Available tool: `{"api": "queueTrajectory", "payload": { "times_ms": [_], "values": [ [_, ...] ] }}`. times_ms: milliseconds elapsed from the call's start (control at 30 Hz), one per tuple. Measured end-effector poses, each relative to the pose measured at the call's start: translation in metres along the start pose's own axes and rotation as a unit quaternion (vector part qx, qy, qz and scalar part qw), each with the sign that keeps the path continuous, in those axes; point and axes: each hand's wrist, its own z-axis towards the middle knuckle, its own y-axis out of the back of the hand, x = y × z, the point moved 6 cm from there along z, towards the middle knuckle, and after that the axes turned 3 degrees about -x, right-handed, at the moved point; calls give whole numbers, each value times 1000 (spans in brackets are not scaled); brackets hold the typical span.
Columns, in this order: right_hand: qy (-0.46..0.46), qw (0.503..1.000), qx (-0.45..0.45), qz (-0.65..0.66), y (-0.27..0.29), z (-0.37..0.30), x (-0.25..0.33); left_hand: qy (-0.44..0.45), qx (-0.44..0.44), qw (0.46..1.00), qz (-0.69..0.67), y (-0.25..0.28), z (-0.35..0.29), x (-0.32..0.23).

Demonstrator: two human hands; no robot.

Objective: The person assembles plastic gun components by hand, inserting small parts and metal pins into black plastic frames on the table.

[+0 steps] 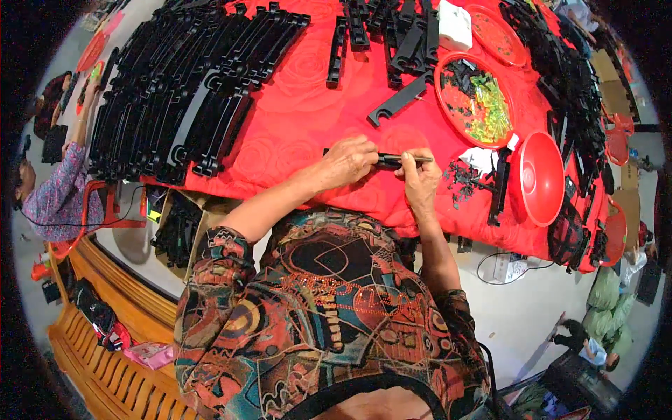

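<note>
Over the near edge of the red-clothed table, my left hand is closed around a dark, narrow black plastic piece. Its far end shows between both hands. My right hand pinches a thin, light brown stick-like thing that meets the right end of the black piece; its kind is not clear. To the right of that hand lie small black parts scattered on the cloth. Beyond them a red round tray holds small black and yellow-green clear pieces.
Rows of long black plastic strips cover the table's left side. More black strips lie at the far middle. A red bowl is tilted at the right. At the far left, another person reaches over the table; a wooden bench stands lower left.
</note>
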Motion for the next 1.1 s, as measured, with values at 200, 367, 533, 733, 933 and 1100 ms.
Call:
{"api": "queueTrajectory", "payload": {
  "times_ms": [200,367,533,733,933,1100],
  "values": [
    [60,996,11,-69,-2,2,4,-1,3,999,32,-1,0,-2],
    [119,985,20,-125,-4,-2,13,15,7,999,35,-4,-2,0],
    [134,977,49,-161,-9,-5,16,5,27,998,49,-7,-1,-1],
    [-8,999,54,0,-2,-3,-7,15,21,999,25,0,2,-4],
    [15,999,37,-33,-2,-1,-1,11,22,999,39,-2,1,-4],
    [38,997,34,-63,-2,1,1,9,25,998,54,-3,0,-4]
  ]
}}
